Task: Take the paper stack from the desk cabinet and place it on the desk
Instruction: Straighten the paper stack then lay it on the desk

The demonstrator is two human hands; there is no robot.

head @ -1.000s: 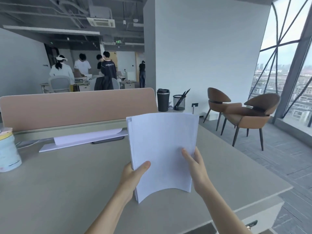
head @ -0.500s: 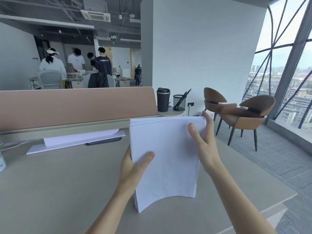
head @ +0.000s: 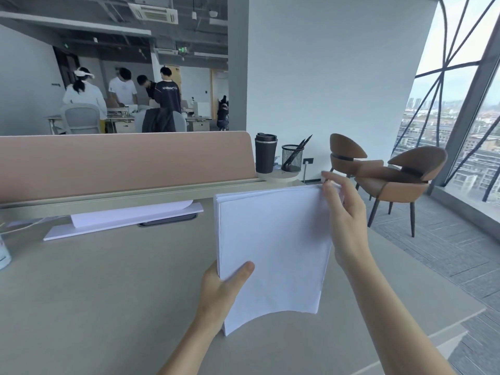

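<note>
The paper stack in the left hand is matt white paper, smooth. Under it the table looks matt and smooth, beige-grey. Beyond the right hand, a black wire-mesh pen cup, a matt black tumbler, smooth brown chairs.

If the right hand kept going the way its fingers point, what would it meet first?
The right hand pinches the paper stack at its far right corner, fingers pointing up and away. Beyond them probably the round stand holding the black tumbler and mesh pen holder; depth is unclear.
</note>
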